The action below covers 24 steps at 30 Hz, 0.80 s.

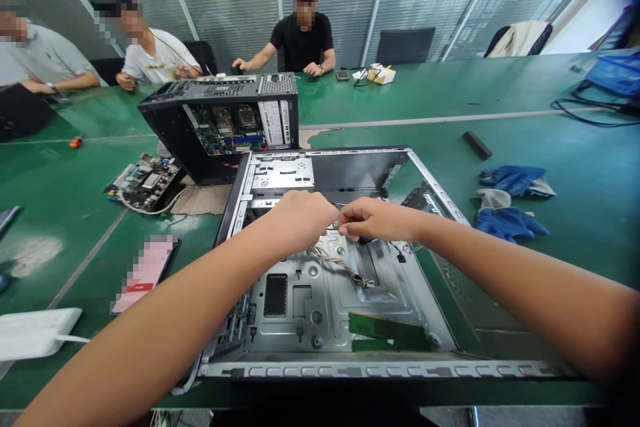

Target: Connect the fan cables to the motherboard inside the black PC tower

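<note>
An open, empty metal computer case lies on its side on the green table in front of me. My left hand and my right hand meet over its middle, both closed in a pinch on a small part I cannot make out. A bundle of thin wires runs down from under the hands across the case floor. Two green memory sticks lie in the near part of the case.
A second black case with its board showing stands behind on the left, a loose circuit board beside it. Blue gloves lie to the right, a white box near left. Three people sit across the table.
</note>
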Motion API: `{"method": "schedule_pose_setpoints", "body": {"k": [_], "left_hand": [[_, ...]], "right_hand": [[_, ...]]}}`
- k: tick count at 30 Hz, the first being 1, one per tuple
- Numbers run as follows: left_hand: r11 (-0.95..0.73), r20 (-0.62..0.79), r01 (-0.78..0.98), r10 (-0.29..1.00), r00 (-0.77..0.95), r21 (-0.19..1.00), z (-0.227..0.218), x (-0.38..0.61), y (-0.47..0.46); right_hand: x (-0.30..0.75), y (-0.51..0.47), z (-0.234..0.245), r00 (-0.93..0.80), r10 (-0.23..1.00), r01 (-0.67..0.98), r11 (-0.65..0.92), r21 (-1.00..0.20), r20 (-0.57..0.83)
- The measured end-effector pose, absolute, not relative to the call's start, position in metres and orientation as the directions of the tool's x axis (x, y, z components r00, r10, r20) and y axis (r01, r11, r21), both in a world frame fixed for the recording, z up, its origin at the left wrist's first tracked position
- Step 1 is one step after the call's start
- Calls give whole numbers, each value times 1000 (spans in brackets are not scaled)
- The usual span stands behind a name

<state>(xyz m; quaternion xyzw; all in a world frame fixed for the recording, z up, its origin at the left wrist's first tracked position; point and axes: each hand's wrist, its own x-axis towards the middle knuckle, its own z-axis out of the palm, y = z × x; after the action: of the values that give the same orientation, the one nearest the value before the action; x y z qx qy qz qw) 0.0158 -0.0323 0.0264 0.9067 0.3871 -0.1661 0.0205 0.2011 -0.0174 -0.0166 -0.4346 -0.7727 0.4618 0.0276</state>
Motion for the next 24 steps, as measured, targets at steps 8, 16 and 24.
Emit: {"method": "schedule_pose_setpoints", "body": {"k": [8,16,24], "left_hand": [[-699,-359,708,689,630,-98,32,18,-34],[-709,-372,698,678,634,-104,25,17,-31],[-743,-316,666,650,692,-70,16,14,-24]], "right_hand": [[202,-17,-18,-618,699,655,203,-728,-361],[203,-16,-20,-618,702,654,207,-728,-355],[203,-16,-19,-621,704,652,219,-726,-345]]}}
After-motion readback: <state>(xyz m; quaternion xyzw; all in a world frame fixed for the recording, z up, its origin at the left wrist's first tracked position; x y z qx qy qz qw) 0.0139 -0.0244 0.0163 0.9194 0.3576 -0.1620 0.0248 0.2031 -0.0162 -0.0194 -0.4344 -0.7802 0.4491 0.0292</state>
